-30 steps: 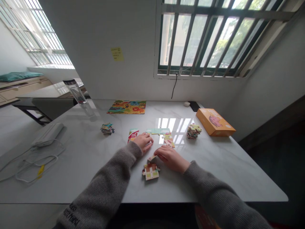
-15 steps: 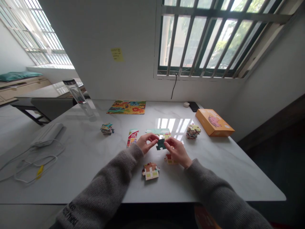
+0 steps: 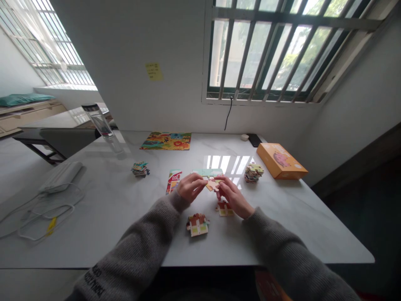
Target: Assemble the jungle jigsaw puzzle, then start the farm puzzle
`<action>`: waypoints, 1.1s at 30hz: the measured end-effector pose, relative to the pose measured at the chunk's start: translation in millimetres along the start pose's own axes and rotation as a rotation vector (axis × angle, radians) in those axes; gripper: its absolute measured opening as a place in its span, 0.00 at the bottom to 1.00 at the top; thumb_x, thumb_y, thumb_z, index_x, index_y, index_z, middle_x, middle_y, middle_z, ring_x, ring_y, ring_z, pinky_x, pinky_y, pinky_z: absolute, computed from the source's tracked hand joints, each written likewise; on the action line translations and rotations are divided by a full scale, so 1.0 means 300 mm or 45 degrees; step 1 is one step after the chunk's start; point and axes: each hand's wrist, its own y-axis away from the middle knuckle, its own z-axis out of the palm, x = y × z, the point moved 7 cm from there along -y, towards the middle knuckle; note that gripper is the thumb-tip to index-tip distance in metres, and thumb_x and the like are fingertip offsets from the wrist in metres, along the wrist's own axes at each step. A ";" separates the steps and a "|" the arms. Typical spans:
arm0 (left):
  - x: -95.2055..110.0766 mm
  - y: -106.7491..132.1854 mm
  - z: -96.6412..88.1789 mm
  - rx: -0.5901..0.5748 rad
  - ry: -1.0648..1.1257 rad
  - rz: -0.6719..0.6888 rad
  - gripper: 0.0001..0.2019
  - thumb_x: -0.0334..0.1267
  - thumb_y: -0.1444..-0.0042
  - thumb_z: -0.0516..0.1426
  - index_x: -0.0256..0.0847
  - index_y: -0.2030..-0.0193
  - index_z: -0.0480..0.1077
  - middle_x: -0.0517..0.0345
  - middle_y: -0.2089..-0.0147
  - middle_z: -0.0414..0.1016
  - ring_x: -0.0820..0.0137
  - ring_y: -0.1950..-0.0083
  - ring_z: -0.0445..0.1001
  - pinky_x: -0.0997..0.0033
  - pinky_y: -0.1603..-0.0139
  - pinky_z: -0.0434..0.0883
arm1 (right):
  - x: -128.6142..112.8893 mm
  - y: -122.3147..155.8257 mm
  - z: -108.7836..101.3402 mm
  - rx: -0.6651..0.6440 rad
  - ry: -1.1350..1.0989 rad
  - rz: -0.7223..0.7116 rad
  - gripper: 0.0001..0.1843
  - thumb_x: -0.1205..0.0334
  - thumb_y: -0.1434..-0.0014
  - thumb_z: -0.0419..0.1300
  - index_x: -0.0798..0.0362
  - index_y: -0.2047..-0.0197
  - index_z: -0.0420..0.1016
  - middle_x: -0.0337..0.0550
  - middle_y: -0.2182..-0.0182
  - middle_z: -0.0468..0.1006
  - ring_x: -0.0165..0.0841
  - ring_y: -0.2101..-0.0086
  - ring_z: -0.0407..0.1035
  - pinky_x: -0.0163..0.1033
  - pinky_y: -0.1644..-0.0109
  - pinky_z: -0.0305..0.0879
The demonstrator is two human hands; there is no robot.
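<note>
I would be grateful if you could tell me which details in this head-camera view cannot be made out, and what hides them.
Head view:
The puzzle piece between the left hand and right hand: its full shape, covered by the fingers.
The puzzle laid out behind the hands: partly hidden by them.
The sticky note: writing too small to read.
The stacked pieces: lower pictures hidden by the pieces above.
The orange object below the table: cut off by the table and the picture's bottom edge.

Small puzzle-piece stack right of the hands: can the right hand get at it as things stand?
Probably yes: the right hand is near the stack, nothing between them, though it holds a puzzle piece.
</note>
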 end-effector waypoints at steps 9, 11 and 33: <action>-0.006 0.005 0.010 -0.039 -0.073 -0.005 0.18 0.25 0.36 0.48 0.43 0.44 0.69 0.50 0.53 0.74 0.66 0.51 0.74 0.63 0.50 0.75 | 0.009 -0.011 -0.005 0.003 -0.080 -0.014 0.28 0.53 0.41 0.65 0.51 0.40 0.68 0.33 0.73 0.69 0.26 0.76 0.61 0.35 0.71 0.59; -0.001 -0.004 0.003 -0.048 -0.075 -0.060 0.18 0.27 0.36 0.50 0.42 0.41 0.67 0.49 0.51 0.73 0.64 0.50 0.74 0.60 0.48 0.74 | -0.002 -0.011 -0.015 0.054 -0.028 -0.034 0.26 0.52 0.40 0.64 0.51 0.41 0.68 0.33 0.73 0.70 0.27 0.76 0.62 0.35 0.71 0.59; -0.009 -0.005 0.038 -0.214 -0.156 -0.053 0.10 0.36 0.35 0.57 0.41 0.48 0.70 0.47 0.43 0.76 0.62 0.45 0.75 0.58 0.46 0.71 | -0.010 -0.016 -0.106 0.354 -0.049 -0.096 0.17 0.53 0.41 0.62 0.53 0.52 0.72 0.36 0.72 0.73 0.28 0.74 0.65 0.35 0.70 0.65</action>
